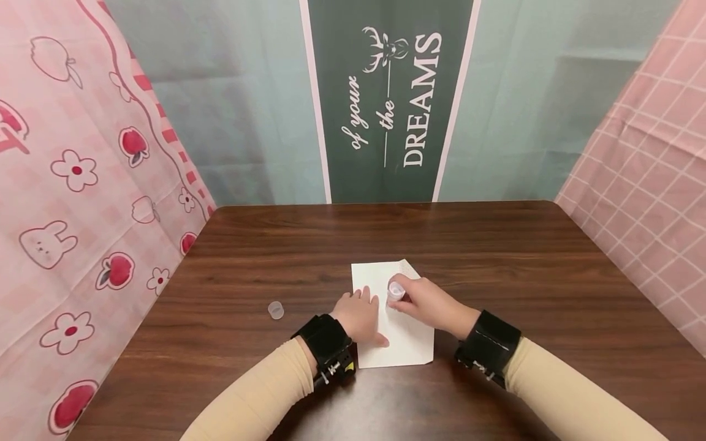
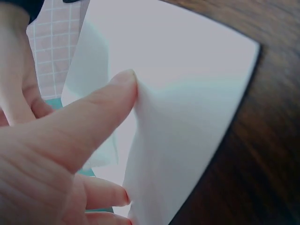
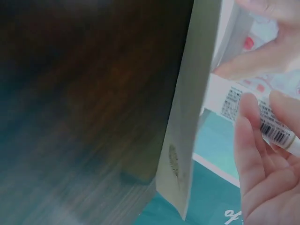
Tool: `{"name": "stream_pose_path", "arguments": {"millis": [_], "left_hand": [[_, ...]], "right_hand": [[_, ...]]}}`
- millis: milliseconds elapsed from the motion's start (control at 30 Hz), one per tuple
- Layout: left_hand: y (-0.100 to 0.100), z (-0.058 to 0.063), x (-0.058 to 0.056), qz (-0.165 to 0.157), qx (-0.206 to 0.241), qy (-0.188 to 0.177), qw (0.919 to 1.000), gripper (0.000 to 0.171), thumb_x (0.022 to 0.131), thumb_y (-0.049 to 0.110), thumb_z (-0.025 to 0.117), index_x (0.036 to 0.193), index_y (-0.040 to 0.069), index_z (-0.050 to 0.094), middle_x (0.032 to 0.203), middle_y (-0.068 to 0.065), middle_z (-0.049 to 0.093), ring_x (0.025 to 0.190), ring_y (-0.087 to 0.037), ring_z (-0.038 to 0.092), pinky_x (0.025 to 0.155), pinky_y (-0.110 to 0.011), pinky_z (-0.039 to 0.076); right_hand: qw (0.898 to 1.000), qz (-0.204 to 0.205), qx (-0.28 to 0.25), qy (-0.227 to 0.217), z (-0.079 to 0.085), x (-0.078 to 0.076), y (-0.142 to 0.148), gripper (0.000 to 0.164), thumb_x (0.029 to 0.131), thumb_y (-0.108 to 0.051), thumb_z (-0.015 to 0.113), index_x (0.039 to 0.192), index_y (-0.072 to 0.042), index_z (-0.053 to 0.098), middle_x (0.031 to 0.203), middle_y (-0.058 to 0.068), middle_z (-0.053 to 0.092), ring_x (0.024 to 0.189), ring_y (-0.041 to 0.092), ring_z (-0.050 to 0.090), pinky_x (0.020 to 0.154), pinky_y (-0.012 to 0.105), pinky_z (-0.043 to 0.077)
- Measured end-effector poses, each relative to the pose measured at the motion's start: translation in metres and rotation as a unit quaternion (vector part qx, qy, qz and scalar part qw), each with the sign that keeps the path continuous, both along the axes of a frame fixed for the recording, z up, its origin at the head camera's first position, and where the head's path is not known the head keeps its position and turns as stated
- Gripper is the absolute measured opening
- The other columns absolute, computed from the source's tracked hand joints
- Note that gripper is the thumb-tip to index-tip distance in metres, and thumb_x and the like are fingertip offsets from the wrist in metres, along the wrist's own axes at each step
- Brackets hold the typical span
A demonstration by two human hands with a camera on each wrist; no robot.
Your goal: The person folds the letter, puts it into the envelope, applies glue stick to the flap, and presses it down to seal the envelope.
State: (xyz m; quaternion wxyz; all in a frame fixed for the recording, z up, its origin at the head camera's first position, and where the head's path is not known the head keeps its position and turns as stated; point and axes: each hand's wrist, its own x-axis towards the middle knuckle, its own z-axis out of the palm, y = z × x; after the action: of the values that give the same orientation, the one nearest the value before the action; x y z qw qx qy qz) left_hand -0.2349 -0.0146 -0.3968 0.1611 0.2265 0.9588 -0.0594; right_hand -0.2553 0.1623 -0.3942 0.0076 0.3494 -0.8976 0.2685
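A white sheet of paper (image 1: 405,346), perhaps folded or an envelope, lies on the brown table. My left hand (image 1: 360,315) rests on its left part with fingers spread; the left wrist view shows the thumb (image 2: 124,82) pressing its surface. My right hand (image 1: 427,301) grips a white glue stick (image 1: 395,290) over the paper's upper right area. A printed barcode label shows on the glue stick (image 3: 269,119) in the right wrist view, its far end at the paper. A small leaf-like mark (image 3: 174,160) shows on the paper's side facing that camera.
A small round translucent cap (image 1: 276,310) lies on the table (image 1: 248,257) left of my left hand. Cloth hangings stand around the table: pink printed at left, green with lettering behind, pink checked at right.
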Motion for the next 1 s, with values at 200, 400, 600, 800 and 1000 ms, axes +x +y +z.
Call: {"name": "stream_pose_path", "arguments": {"millis": [200, 400, 600, 800, 1000], "left_hand": [[-0.001, 0.002, 0.001, -0.005, 0.003, 0.000, 1.0000, 0.093, 0.074, 0.067, 0.061, 0.141, 0.007, 0.039, 0.146, -0.016, 0.034, 0.132, -0.026, 0.035, 0.105, -0.043, 0.030], [-0.002, 0.003, 0.001, -0.006, 0.004, 0.001, 1.0000, 0.092, 0.074, 0.067, 0.062, 0.141, 0.006, 0.040, 0.146, -0.016, 0.034, 0.132, -0.026, 0.036, 0.105, -0.043, 0.030], [-0.002, 0.000, 0.000, -0.007, 0.002, 0.000, 1.0000, 0.093, 0.074, 0.067, 0.061, 0.141, 0.007, 0.039, 0.146, -0.015, 0.033, 0.132, -0.026, 0.035, 0.105, -0.042, 0.030], [-0.001, 0.001, -0.001, 0.003, 0.005, -0.014, 0.9999, 0.094, 0.073, 0.067, 0.061, 0.141, 0.007, 0.039, 0.147, -0.015, 0.033, 0.133, -0.026, 0.034, 0.106, -0.042, 0.028], [-0.002, 0.001, -0.002, -0.005, 0.010, -0.010, 0.9999, 0.094, 0.073, 0.067, 0.063, 0.141, 0.007, 0.039, 0.146, -0.015, 0.033, 0.132, -0.026, 0.034, 0.105, -0.043, 0.029]], "right_hand": [[0.999, 0.015, 0.002, -0.049, 0.008, 0.001, 0.009, 0.030, 0.083, -0.012, 0.070, 0.105, -0.003, 0.053, 0.071, -0.007, 0.060, 0.060, 0.004, 0.051, 0.054, 0.022, 0.044], [0.998, -0.033, 0.015, -0.045, 0.006, -0.020, 0.002, 0.030, 0.084, -0.014, 0.069, 0.106, -0.003, 0.052, 0.076, -0.001, 0.062, 0.065, 0.009, 0.056, 0.059, 0.026, 0.048], [0.996, -0.075, 0.008, -0.040, 0.001, -0.026, -0.003, 0.034, 0.084, -0.014, 0.069, 0.111, -0.003, 0.051, 0.087, 0.007, 0.065, 0.069, 0.013, 0.058, 0.062, 0.028, 0.050], [1.000, -0.006, -0.005, -0.024, 0.002, -0.006, 0.006, 0.031, 0.083, -0.013, 0.070, 0.107, -0.002, 0.054, 0.084, 0.002, 0.064, 0.066, 0.008, 0.053, 0.058, 0.023, 0.047], [0.997, 0.042, -0.010, -0.060, 0.005, 0.004, 0.013, 0.030, 0.084, -0.012, 0.069, 0.107, -0.004, 0.053, 0.073, -0.009, 0.060, 0.062, 0.004, 0.052, 0.055, 0.022, 0.045]]}}
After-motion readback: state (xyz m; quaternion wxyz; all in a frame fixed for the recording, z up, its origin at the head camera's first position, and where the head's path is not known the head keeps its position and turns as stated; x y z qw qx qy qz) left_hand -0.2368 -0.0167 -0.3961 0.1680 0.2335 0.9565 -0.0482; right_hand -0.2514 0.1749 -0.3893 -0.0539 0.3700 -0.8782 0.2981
